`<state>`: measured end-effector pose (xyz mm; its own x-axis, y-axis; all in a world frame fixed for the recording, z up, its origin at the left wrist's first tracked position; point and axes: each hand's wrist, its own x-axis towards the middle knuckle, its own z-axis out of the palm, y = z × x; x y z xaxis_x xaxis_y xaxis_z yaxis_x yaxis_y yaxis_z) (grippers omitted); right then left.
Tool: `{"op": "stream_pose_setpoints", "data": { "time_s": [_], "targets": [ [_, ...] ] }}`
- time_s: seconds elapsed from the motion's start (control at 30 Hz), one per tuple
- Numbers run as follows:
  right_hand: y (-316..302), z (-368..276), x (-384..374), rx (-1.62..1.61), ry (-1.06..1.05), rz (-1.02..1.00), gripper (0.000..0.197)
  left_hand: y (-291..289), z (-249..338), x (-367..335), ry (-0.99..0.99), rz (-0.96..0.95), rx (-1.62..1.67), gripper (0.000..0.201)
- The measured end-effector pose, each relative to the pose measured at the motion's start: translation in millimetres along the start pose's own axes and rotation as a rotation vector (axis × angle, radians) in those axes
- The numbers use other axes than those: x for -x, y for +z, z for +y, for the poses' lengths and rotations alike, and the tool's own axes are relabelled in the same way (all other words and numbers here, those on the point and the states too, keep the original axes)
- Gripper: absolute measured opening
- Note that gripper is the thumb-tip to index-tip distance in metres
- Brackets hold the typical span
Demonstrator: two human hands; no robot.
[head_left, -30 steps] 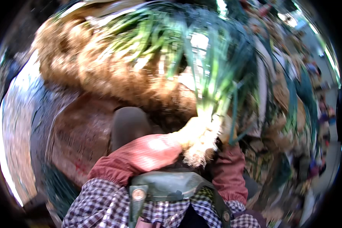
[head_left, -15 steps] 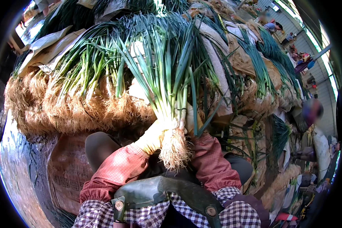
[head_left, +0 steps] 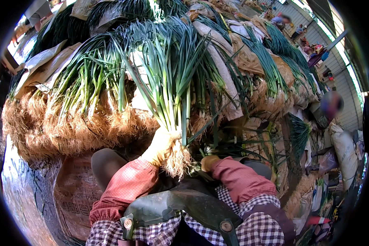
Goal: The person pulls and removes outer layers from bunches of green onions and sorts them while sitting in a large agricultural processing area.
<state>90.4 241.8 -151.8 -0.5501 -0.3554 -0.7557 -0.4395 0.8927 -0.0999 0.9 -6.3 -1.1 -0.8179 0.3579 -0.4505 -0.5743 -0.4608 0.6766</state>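
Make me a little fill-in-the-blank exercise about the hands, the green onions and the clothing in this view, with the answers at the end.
1. The left hand grips the bunch of green onions just above its stringy ____.
2. Counting the left hand and the right hand, the number gripping that bunch is ____.
3. The apron is a dark shade of ____.
4. The shirt has a dark-and-white ____ pattern.

Missing words: roots; one; green; checked.
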Motion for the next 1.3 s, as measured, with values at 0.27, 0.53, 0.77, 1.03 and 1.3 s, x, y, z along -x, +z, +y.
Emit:
{"op": "stream_pose_setpoints", "data": {
  "time_s": [0.27,0.53,0.77,1.03,1.3],
  "targets": [
    [-200,-52,77,-0.836,0.068,1.305,0.05,7,-9,-1,0.149,0.075,-0.17,0.009],
    [-180,88,100,-0.545,0.474,1.181,0.028,5,11,6,0.098,0.064,-0.14,0.007],
    [-213,-3,72,-0.651,0.246,0.885,0.057,19,-8,2,0.258,0.107,-0.155,0.021],
    [-225,-35,46,-1.12,-0.029,0.526,0.034,8,-6,-19,0.232,0.08,-0.296,0.023],
    [-292,203,145,-0.87,0.437,2.005,0.035,4,7,-19,-0.063,0.109,-0.281,0.016]
  ]
}}
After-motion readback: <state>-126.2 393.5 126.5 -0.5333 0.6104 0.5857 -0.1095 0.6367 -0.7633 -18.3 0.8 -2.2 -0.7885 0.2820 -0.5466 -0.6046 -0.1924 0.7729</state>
